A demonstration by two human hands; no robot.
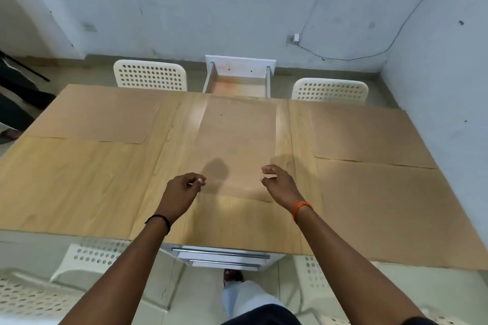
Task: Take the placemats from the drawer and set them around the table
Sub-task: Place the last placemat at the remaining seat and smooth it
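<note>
Placemats: five tan mats are counted on the table (79,179), all lying flat.
Far-left mat (97,119): it is laid at the far left corner, before one chair.
Middle mat (237,145): it is laid lengthwise down the centre, its far edge near the open drawer and its near edge between the two hands.
Far-right mat (369,134): it is laid at the far right, its near edge slightly lifted where the next mat meets it.
Near-right mat (390,211): it is spread over the near right part of the table, reaching the table's near edge.
Near-middle mat (224,221): it is seen under the forearms, at the near edge above the shut drawers.
Chairs: four white perforated chairs are counted, two at the far side (150,75) (330,91) and two at the near side (87,256) (314,280).
Drawers: one open drawer (239,79) is seen at the far side, nothing visible inside; two shut drawer fronts with bar handles (221,256) are seen at the near side.
Left hand (182,192): it is held above the table with the fingers loosely curled; nothing is gripped, and contact with the mat cannot be told.
Right hand (277,182): it is held half open, fingers bent, over the right near corner of the middle mat; nothing is gripped.
Wristbands: a black band (161,219) is worn on the left wrist, an orange one (301,208) on the right.
</note>
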